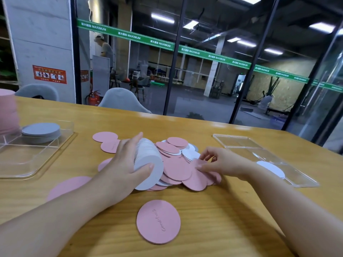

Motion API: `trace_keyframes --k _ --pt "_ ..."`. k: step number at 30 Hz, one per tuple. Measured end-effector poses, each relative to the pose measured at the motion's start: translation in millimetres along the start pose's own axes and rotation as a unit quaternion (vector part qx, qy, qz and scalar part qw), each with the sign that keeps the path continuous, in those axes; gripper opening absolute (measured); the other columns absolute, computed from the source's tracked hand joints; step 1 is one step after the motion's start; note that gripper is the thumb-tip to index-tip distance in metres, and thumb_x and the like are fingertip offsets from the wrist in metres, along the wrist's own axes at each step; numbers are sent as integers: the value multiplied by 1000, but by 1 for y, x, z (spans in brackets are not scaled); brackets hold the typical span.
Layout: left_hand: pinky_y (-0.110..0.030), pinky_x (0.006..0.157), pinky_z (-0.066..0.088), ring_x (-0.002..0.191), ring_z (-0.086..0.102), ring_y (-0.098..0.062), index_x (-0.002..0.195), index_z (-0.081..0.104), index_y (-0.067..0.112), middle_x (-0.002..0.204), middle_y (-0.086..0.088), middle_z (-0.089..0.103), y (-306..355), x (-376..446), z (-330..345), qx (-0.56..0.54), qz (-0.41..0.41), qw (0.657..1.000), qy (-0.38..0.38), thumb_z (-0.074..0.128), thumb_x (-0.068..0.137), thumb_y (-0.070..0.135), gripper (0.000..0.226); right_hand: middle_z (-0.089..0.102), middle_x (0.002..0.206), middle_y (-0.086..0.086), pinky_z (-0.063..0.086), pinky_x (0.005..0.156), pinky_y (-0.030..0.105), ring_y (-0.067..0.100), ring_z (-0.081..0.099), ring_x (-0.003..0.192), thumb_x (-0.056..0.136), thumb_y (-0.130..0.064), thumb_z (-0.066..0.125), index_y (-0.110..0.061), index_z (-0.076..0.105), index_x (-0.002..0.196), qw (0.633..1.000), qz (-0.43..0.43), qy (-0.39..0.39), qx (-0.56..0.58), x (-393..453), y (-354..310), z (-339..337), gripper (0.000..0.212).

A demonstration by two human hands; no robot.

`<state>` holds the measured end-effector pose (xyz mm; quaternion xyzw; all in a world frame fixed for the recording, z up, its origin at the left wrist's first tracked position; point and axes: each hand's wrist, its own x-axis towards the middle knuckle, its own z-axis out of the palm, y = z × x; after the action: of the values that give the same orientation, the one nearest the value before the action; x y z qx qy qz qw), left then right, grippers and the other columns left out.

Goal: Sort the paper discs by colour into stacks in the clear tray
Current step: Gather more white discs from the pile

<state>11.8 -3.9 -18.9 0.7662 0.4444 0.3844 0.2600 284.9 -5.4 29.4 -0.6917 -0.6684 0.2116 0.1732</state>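
Pink disc (158, 221) with illegible cursive script, alone on table (222, 210).

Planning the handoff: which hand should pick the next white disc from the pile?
Right. The right hand is free, fingertips already on the loose pile. The left hand is full, gripping the white stack.

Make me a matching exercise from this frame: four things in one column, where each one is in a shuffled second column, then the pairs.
Things
1. grey stack
2. white stack
3. lone white disc
4. lettered pink disc

Places
A. gripped in the left hand
B. alone on the table, nearest the camera
C. in the clear tray on the left
D. on the flat clear lid on the right

Pairs: 1-C, 2-A, 3-D, 4-B
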Motion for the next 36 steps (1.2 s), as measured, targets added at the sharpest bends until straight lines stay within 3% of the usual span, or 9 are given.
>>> trace_keyframes --k 3,5,9,12,15,18,23,29,36 --pt "-19 99 20 121 17 11 147 5 38 127 30 15 0 -1 0 1 1 1000 3 43 70 55 87 57 52 -16 34 51 15 -1 49 53 84 -37 68 -20 63 89 1000 -2 26 2 4 5 0 18" --pt "-19 98 20 120 17 11 147 5 37 128 28 15 0 0 0 4 1 1000 5 43 70 55 88 57 67 -16 35 46 10 3 50 56 83 -38 69 -20 61 99 999 0 51 13 7 3 8 25" --pt "-20 98 20 118 17 13 147 5 38 127 29 16 -1 0 0 6 2 1000 4 40 60 68 98 49 103 -8 42 54 20 12 51 69 78 -52 68 -26 47 126 999 22 26 8 9 -1 18 59" --pt "-19 98 20 118 17 13 147 6 38 129 28 17 -2 1 1 2 -2 1000 8 42 62 66 96 53 99 -5 37 58 20 9 51 78 82 -61 56 -22 54 116 998 29 52 10 11 -4 21 51" --pt "-19 99 19 121 16 12 146 7 39 130 27 18 -4 2 1 -7 -2 1000 10 41 60 69 98 60 87 3 37 58 27 12 50 68 86 -59 53 -11 54 95 997 28 73 15 14 -8 23 48" --pt "-19 100 19 122 17 12 146 8 39 130 27 18 -4 2 2 -9 -7 1000 11 44 63 66 95 65 104 15 37 60 30 16 51 73 81 -55 62 -13 49 83 995 19 100 5 20 -9 26 44" --pt "-20 100 19 121 16 13 146 7 41 128 29 17 -4 2 1 -2 -6 1000 12 37 55 72 101 63 106 -5 44 70 29 13 57 91 81 -54 62 -18 55 98 990 -11 137 -2 28 -3 25 40" --pt "-22 101 20 119 15 15 146 8 41 131 28 18 -6 1 1 2 -6 1000 13 38 56 72 99 64 99 10 47 75 41 31 58 89 101 -39 29 -12 53 106 957 -84 157 -231 30 -9 27 37" --pt "-22 99 21 116 16 16 146 9 41 129 28 18 -4 1 1 7 -7 1000 14 37 56 72 99 63 98 8 45 66 38 30 58 84 97 -25 39 -15 45 113 942 -81 184 -267 25 -7 27 20"
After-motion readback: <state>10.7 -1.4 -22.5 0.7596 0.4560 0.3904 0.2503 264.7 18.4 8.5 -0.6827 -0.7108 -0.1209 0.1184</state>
